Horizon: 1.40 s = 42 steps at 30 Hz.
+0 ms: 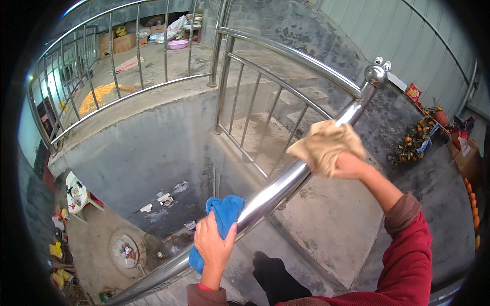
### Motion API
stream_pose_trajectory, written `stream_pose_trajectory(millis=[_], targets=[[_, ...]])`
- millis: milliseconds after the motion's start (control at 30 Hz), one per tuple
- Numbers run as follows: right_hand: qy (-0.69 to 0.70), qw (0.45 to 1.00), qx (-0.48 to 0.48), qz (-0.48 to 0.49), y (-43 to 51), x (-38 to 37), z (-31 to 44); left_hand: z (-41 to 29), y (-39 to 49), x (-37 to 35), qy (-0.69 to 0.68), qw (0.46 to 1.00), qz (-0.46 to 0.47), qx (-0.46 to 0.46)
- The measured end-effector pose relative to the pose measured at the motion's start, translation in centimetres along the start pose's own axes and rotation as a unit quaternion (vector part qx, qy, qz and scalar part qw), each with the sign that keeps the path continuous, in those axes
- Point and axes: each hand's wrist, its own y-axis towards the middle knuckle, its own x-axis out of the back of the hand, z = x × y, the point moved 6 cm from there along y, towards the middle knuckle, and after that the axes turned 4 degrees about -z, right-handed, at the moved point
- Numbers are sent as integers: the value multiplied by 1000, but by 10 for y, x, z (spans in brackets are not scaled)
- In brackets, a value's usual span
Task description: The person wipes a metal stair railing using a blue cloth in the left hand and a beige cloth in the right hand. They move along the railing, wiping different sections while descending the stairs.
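Note:
A thick stainless steel handrail (270,197) runs diagonally from the lower left up to a post with a round ball cap (376,75). My left hand (215,237) grips the rail lower down, with a blue cloth (227,210) between palm and metal. Farther up, my right hand (349,165) presses a tan cloth (325,143) around the rail, a little below the ball cap. The tan cloth looks slightly blurred. Part of the right hand's fingers is hidden by its folds.
Beyond the rail drops a sunken yard with a white table (78,197) and a round cover (124,250). Steel balusters (249,107) stand beside concrete steps (302,99). Yellow grain (97,97) lies on the upper floor. Branches with orange fruit (415,139) and a cardboard box (469,157) are at the right.

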Motion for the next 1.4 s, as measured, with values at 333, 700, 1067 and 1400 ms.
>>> stream_pose_trajectory(millis=[333, 700, 1067, 1400], targets=[[-245, 958, 144, 29, 16, 0, 15, -8, 7, 10, -3, 1000, 3, 12], [-372, 871, 297, 120, 72, -86, 106, -4, -17, 16, -24, 998, -3, -54], [-182, 910, 373, 27, 79, -227, 283, 54, -73, 52, 48, 998, -5, 39], [-205, 917, 330, -86, 86, -396, 435, 198, -180, 134, 300, 928, 50, 216]])
